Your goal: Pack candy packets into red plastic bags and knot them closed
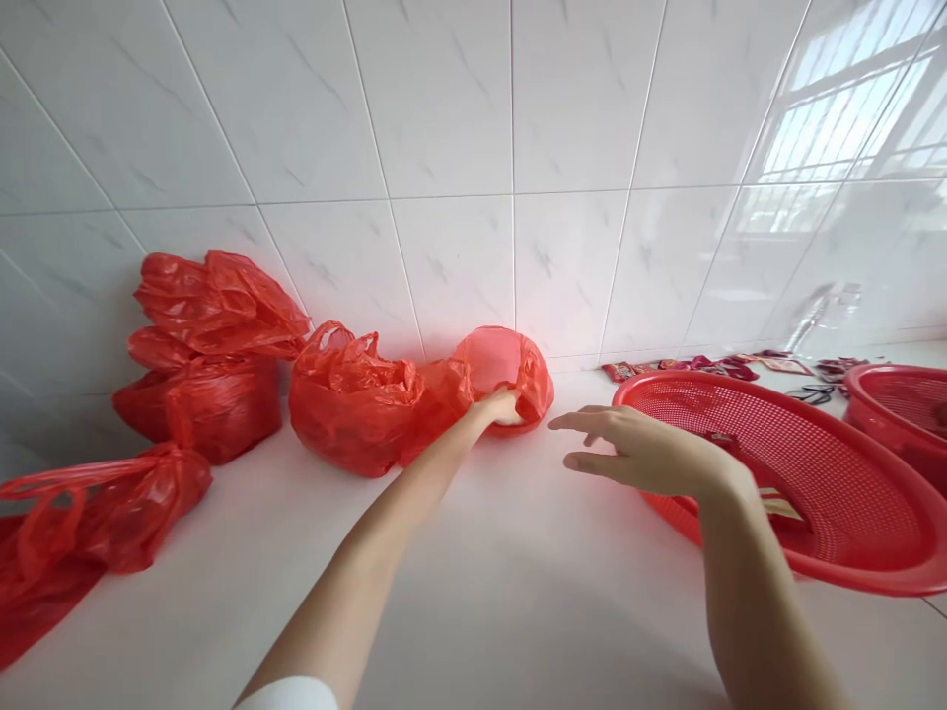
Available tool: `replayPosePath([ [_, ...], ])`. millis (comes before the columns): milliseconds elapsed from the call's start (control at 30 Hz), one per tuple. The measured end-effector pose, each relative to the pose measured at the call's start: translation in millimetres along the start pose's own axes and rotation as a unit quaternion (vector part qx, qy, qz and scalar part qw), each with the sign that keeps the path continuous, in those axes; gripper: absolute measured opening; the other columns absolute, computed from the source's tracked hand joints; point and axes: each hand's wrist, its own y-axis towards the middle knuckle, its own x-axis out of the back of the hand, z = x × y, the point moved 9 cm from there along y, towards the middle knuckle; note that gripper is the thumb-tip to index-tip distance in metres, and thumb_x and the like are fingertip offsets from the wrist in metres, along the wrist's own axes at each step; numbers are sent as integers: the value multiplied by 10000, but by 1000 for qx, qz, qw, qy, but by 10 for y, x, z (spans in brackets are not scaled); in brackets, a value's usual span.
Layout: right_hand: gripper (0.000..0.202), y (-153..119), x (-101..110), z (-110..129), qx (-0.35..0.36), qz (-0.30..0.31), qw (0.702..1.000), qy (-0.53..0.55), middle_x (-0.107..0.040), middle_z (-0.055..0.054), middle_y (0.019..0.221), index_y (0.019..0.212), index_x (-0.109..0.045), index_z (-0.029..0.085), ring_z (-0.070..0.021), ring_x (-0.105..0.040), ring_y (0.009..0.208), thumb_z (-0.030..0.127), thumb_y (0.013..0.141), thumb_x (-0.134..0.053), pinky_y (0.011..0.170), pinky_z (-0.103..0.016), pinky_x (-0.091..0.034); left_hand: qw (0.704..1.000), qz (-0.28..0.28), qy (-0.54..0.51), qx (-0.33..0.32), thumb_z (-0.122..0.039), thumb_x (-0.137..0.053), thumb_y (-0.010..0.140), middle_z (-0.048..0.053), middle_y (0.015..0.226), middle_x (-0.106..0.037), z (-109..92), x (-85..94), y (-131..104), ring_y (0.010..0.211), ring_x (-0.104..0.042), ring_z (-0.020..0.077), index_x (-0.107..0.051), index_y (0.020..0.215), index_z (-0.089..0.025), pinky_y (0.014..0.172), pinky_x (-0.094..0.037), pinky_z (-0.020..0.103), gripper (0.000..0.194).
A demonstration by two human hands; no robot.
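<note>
Left hand (507, 406) on the red bag (497, 357), grip I can't tell; right hand (628, 449) hovers, spread; hard tugging could rip that bag.

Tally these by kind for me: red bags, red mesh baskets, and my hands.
Red bags: at least 4, as they overlap
Red mesh baskets: 2
Hands, left hand and right hand: 2
Total: at least 8
</note>
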Motion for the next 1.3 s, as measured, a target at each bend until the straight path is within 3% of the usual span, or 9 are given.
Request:
replayPosePath([
  [100, 574, 246, -163, 65, 14, 8, 999, -27, -320, -59, 1652, 1522, -441, 339, -334, -452, 1420, 402, 957, -520, 1048, -447, -459, 995, -36, -96, 7, -376, -717, 875, 101, 1149, -683, 22, -189, -69, 1079, -653, 246, -673, 1073, -154, 936, -541, 438, 301],
  [200, 712, 491, -347, -6, -23, 33, 998, -42, -39, -86, 1714, 1590, -308, 315, -362, -458, 1421, 317, 933, -581, 1049, -442, -465, 976, -92, -197, 4, -393, -621, 956, 42, 1062, -681, 69, -199, -138, 981, -665, 201, -685, 951, -185, 850, -557, 333, 217],
  [333, 820, 673, -442, -255, -93, 37, 994, -49, -11, -200, 1691, 1628, -175, 224, -379, -482, 1402, 279, 920, -587, 1037, -481, -475, 924, -176, -340, -4, -377, -637, 938, 8, 767, -651, 155, 45, -141, 723, -622, 146, -632, 790, -155, 712, -536, 300, 266],
  [467, 853, 728, -393, -415, -118, 3, 992, -52, -23, -253, 1678, 1632, -108, 152, -394, -423, 1439, 320, 933, -567, 1056, -500, -449, 844, -228, -486, 5, -497, -594, 895, -3, 626, -596, 277, 357, -148, 701, -618, 179, -540, 674, -204, 681, -501, 296, 371],
  [567, 802, 729, -322, -436, -130, -28, 989, -58, -92, -257, 1677, 1626, -121, 139, -414, -423, 1432, 355, 962, -516, 1018, -510, -459, 798, -206, -566, 5, -569, -554, 877, 29, 678, -645, 272, 481, -211, 741, -655, 211, -538, 708, -219, 686, -525, 331, 389],
  [667, 652, 689, -183, -383, -129, -90, 986, -51, -323, -238, 1615, 1565, -307, 172, -416, -517, 1342, 393, 976, -476, 915, -480, -501, 770, -177, -613, -7, -559, -571, 857, 62, 759, -691, 170, 527, -342, 803, -678, 233, -557, 750, -220, 715, -547, 357, 356],
  [800, 573, 578, 18, -199, -53, -183, 982, 12, -598, -179, 1372, 1419, -478, 204, -355, -617, 1168, 450, 908, -563, 828, -402, -517, 747, -163, -644, -28, -460, -562, 866, 48, 781, -686, -25, 517, -560, 866, -676, 218, -554, 745, -217, 751, -545, 323, 271],
  [1033, 916, 385, 224, -17, 71, -273, 947, 153, -668, -140, 1284, 1584, -220, 216, -302, -657, 1090, 340, 796, -670, 916, -447, -524, 745, -222, -619, -110, -547, -607, 852, 1, 642, -585, -276, 623, -914, 839, -645, 195, -440, 615, -213, 734, -523, 289, 442],
  [1300, 374, 272, 419, -84, 110, -330, 905, 244, -772, -74, 1100, 1174, -716, 222, -266, -720, 1035, 226, 828, -575, 885, -402, -571, 730, -231, -640, -68, -551, -634, 825, 63, 784, -712, -106, 636, -939, 915, -699, 233, -624, 770, -197, 818, -553, 355, 359],
])
